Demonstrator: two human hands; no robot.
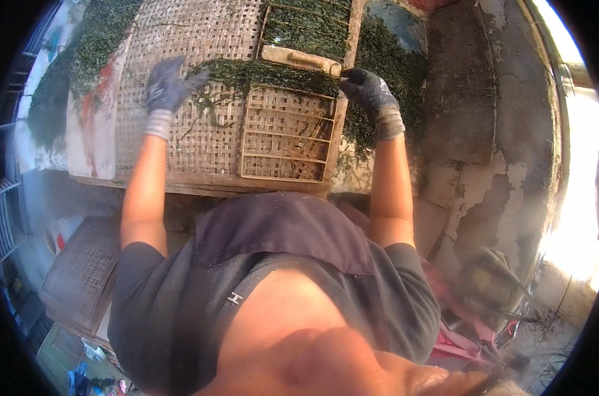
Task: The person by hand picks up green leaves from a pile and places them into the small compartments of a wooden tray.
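Observation:
A woven split-strip tray (194,33) with a wooden rim lies in front of me. Upon it rests a slim-barred rectangular frame (286,160). Dark green shredded leaf-like strands (299,26) fill its far part, and a loose band of them crosses the middle. A pale wooden bar with a raised handle (301,59) lies across the frame. My left hand (169,86), in a grey glove, is open above the weave, fingertips at the band's left end. My right hand (373,94), gloved too, has curled fingers at the bar's right end; what they grip is hidden.
More green shreds heap right of the tray (388,79) and at the far left (105,39). A worn, peeling wall (524,125) rises on the right. Stacked mesh-topped panels (82,267) stand lower left; pink cloth (461,340) lies lower right.

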